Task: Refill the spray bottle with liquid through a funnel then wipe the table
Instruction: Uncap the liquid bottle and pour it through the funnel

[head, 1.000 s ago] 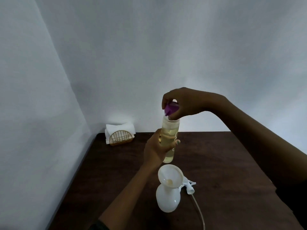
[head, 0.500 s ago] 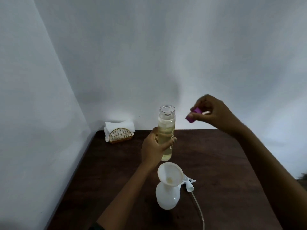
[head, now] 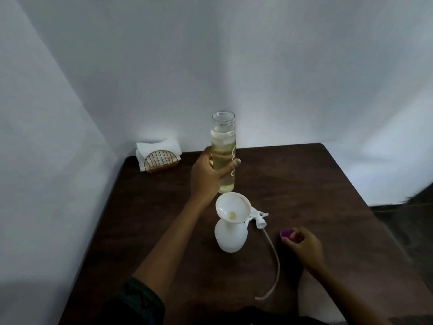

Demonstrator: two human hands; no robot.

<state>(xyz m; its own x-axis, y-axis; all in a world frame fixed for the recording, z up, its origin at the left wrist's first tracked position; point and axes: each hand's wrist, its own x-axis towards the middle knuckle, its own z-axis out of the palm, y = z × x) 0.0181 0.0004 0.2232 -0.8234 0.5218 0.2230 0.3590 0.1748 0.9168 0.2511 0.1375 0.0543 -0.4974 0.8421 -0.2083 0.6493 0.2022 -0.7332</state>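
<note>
A white spray bottle (head: 230, 236) stands on the dark wooden table (head: 304, 184) with a white funnel (head: 233, 207) seated in its neck. Its spray head (head: 259, 218) lies beside it on the right, the dip tube (head: 276, 261) curling toward me. My left hand (head: 206, 177) holds a tall clear bottle (head: 223, 146) of pale yellow liquid upright and uncapped, above and just behind the funnel. My right hand (head: 304, 246) is low at the table on the right, fingers closed on the purple cap (head: 286, 233).
A gold wire holder with white napkins (head: 159, 157) sits in the far left corner against the wall. White walls close off the left and back. The table's right edge drops to a dark floor (head: 412, 219).
My right hand took the purple cap off the clear bottle, swung right and came down to the table. The left hand kept the bottle upright.
</note>
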